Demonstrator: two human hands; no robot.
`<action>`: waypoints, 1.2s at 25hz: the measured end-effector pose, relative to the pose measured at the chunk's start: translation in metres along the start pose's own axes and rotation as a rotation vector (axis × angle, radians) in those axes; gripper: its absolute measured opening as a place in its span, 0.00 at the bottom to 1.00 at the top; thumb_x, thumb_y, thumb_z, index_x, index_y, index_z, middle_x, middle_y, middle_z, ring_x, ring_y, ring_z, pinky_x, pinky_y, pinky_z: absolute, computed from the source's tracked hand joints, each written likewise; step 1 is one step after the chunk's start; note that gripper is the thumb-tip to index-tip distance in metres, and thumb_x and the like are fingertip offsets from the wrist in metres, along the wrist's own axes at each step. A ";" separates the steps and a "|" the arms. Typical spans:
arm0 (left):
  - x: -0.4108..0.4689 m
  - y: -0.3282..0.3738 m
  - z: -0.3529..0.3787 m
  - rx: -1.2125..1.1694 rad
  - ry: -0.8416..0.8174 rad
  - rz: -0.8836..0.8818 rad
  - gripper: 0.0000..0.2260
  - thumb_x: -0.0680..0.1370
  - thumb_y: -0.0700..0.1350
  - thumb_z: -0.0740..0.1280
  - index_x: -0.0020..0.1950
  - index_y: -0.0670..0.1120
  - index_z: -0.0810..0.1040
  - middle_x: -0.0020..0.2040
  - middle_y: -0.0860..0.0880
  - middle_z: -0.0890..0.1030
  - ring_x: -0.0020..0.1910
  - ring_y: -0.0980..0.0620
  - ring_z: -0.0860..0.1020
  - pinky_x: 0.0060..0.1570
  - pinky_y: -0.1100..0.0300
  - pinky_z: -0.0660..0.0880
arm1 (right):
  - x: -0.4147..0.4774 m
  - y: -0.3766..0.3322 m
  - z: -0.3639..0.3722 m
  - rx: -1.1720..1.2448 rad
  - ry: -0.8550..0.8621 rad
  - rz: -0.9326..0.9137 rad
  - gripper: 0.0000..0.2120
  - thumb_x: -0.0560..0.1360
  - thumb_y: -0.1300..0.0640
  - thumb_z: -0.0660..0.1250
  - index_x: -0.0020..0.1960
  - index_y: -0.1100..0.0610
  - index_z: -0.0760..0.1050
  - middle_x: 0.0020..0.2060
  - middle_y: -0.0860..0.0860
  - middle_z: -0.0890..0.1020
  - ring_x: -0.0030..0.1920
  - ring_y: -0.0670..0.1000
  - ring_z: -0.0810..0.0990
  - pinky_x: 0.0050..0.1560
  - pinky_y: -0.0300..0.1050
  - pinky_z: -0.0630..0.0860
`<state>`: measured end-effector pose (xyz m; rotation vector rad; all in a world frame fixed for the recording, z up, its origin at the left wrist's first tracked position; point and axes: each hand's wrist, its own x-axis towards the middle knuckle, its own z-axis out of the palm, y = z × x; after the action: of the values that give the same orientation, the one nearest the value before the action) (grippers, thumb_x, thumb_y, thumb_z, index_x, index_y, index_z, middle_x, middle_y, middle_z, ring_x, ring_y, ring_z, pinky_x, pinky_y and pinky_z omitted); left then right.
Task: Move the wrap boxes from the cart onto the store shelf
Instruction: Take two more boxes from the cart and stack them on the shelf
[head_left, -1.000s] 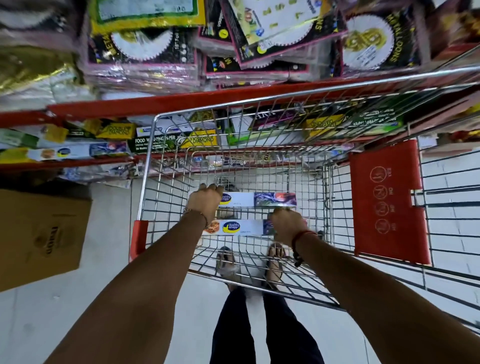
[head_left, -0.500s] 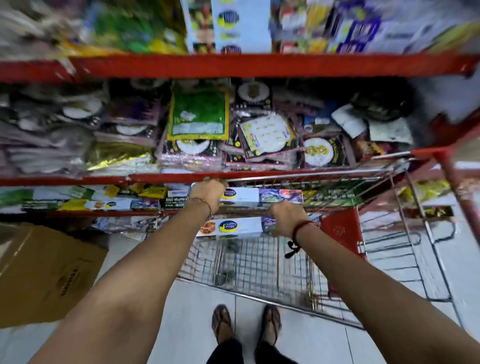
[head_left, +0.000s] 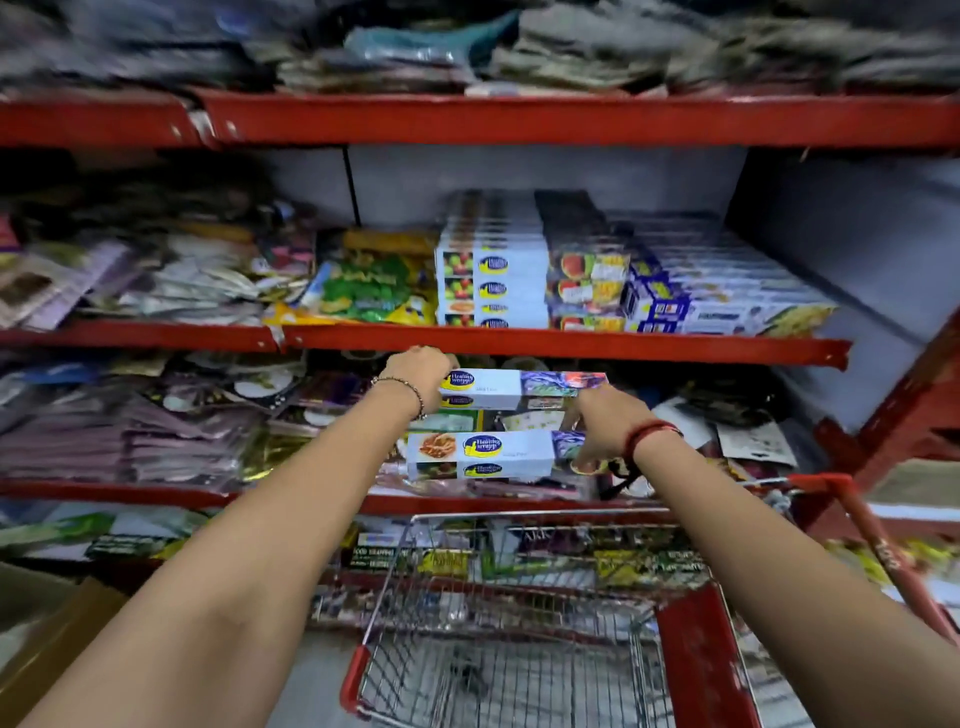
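Observation:
I hold two long white wrap boxes in the air in front of the red shelving. My left hand (head_left: 418, 370) grips the left end of the upper wrap box (head_left: 498, 388). My right hand (head_left: 602, 426) is closed over the right ends of both, covering the end of the lower wrap box (head_left: 483, 453). Both boxes are level, just below the red edge of the middle shelf (head_left: 571, 347). On that shelf stands a stack of the same wrap boxes (head_left: 491, 280). The wire cart (head_left: 498, 670) is below my arms, its basket bottom showing bare.
More boxed rolls (head_left: 717, 301) lie right of the stack, with open shelf space above them. Bagged goods (head_left: 171, 291) crowd the left of the shelves. A brown carton (head_left: 57, 639) sits on the floor at lower left. The cart's red handle (head_left: 878, 556) is at right.
Both hands have lifted the two wrap boxes out of the cart and up to just under the middle shelf. The view has tilted upward.

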<state>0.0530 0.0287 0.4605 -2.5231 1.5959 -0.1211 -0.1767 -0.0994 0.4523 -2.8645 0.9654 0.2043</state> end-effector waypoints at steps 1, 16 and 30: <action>0.007 -0.005 -0.011 0.008 0.019 -0.006 0.23 0.78 0.42 0.68 0.73 0.52 0.70 0.66 0.46 0.77 0.67 0.42 0.74 0.52 0.48 0.79 | 0.003 0.001 -0.009 0.004 0.012 0.002 0.26 0.60 0.53 0.81 0.57 0.49 0.82 0.56 0.51 0.83 0.55 0.54 0.82 0.50 0.49 0.81; 0.140 -0.021 -0.036 -0.088 0.146 -0.045 0.26 0.80 0.33 0.63 0.75 0.53 0.70 0.69 0.42 0.76 0.64 0.40 0.78 0.55 0.47 0.79 | 0.065 0.025 -0.044 0.042 0.022 0.010 0.23 0.58 0.53 0.83 0.53 0.53 0.84 0.49 0.49 0.85 0.47 0.52 0.83 0.47 0.50 0.83; 0.152 -0.007 -0.040 -0.229 0.270 -0.042 0.22 0.80 0.37 0.66 0.71 0.53 0.75 0.67 0.42 0.75 0.63 0.40 0.77 0.56 0.45 0.80 | 0.088 0.025 -0.040 0.044 0.018 0.013 0.23 0.60 0.55 0.82 0.55 0.52 0.84 0.50 0.49 0.84 0.47 0.53 0.82 0.39 0.46 0.78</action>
<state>0.1180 -0.1091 0.4991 -2.8166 1.7424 -0.3130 -0.1190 -0.1767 0.4756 -2.8254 0.9795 0.1567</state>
